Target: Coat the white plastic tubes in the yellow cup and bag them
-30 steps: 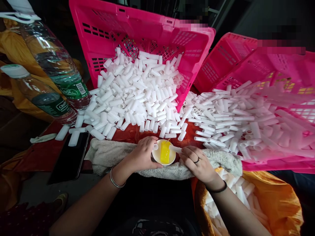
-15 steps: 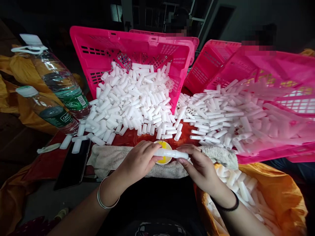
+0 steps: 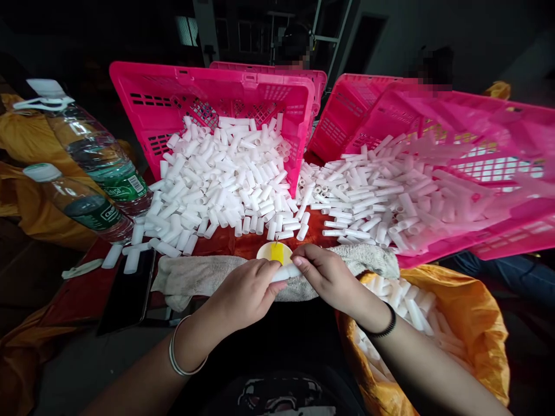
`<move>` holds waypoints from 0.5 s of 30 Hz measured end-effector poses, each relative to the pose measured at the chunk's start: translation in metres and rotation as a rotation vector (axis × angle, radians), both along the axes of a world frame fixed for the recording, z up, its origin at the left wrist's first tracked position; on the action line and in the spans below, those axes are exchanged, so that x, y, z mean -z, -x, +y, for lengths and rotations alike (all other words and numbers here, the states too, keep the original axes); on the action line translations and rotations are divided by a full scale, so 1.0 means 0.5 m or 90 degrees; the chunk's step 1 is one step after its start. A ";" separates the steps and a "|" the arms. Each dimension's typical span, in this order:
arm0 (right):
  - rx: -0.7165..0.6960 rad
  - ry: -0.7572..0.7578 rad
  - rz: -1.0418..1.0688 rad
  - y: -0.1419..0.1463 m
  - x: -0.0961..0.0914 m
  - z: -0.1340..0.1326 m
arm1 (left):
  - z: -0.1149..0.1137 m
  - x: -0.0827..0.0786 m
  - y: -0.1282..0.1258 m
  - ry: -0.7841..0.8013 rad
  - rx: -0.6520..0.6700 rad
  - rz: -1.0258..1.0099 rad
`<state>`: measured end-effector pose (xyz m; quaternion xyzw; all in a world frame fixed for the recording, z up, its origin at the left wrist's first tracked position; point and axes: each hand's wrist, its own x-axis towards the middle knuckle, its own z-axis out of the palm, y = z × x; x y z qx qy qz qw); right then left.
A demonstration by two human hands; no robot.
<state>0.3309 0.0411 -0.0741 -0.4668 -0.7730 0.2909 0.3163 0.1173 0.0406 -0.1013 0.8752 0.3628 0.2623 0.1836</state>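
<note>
Over the towel, my left hand [image 3: 249, 289] is closed on a white plastic tube [image 3: 285, 273], which lies nearly level. My right hand [image 3: 323, 276] pinches the same tube's other end, thumb and fingers covering much of it. A joint or step shows along the tube; whether it is two pieces is hard to tell. Just behind my fingers a small round white dish [image 3: 263, 251] with a yellow patch stands on the table. The grey-white towel [image 3: 195, 277] runs along the table's front edge.
A heap of short white tubes [image 3: 217, 173] spills from a tipped pink crate [image 3: 208, 81]. Longer tubes [image 3: 368, 196] spill from another pink crate [image 3: 485, 231]. Two water bottles [image 3: 104, 156] and a black phone [image 3: 128, 294] are left. An orange sack [image 3: 481, 312] holding tubes stands right. Two people are beyond.
My right hand has moved left along the tube, closer to my left hand, and now covers more of it. The camera view has shifted slightly.
</note>
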 end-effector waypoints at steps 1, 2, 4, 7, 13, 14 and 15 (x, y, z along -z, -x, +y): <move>-0.029 -0.044 -0.017 -0.001 0.000 0.005 | -0.004 -0.003 -0.001 0.115 0.007 -0.056; -0.063 -0.087 -0.025 -0.002 -0.001 0.011 | -0.008 -0.006 -0.002 0.246 0.018 -0.120; -0.120 -0.156 -0.019 -0.002 -0.004 0.021 | -0.018 -0.012 -0.008 0.527 0.045 -0.258; -0.159 -0.222 -0.006 0.006 -0.009 0.031 | -0.030 -0.019 -0.019 0.836 0.086 -0.412; -0.044 -0.185 -0.063 0.039 -0.012 0.019 | -0.053 -0.024 -0.041 0.537 -0.025 -0.339; -0.014 -0.183 -0.075 0.041 -0.013 0.011 | -0.058 -0.025 -0.045 0.430 -0.049 -0.295; 0.012 -0.186 -0.087 0.040 -0.013 0.001 | -0.062 -0.026 -0.048 0.343 -0.057 -0.253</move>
